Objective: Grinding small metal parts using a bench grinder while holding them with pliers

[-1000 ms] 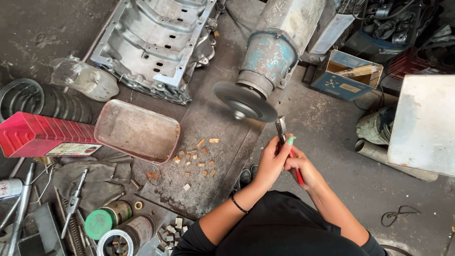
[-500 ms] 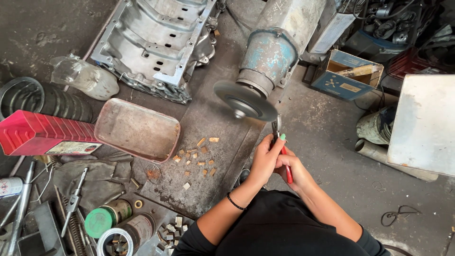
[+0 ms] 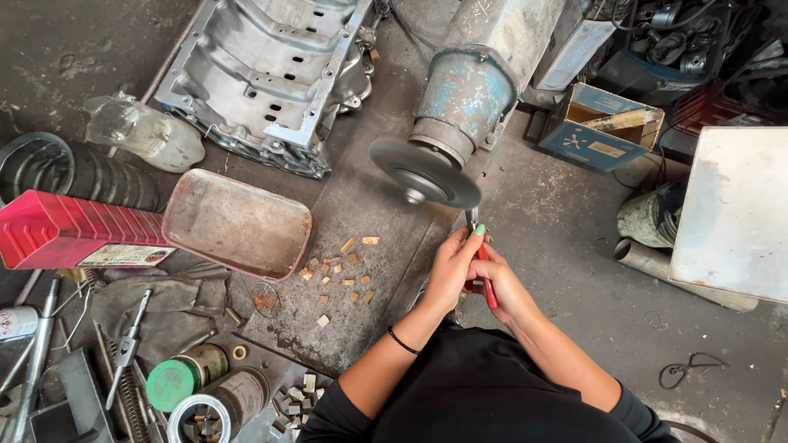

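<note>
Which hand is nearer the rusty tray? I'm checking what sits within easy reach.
Left. The left hand grips the red-handled pliers, with the small metal pieces between it and the rusty tray; the right hand is on its far side.

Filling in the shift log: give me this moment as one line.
hands: both gripping red-handled pliers | pliers tip: at rim of grinding wheel | floor: small metal pieces beside empty tray
</note>
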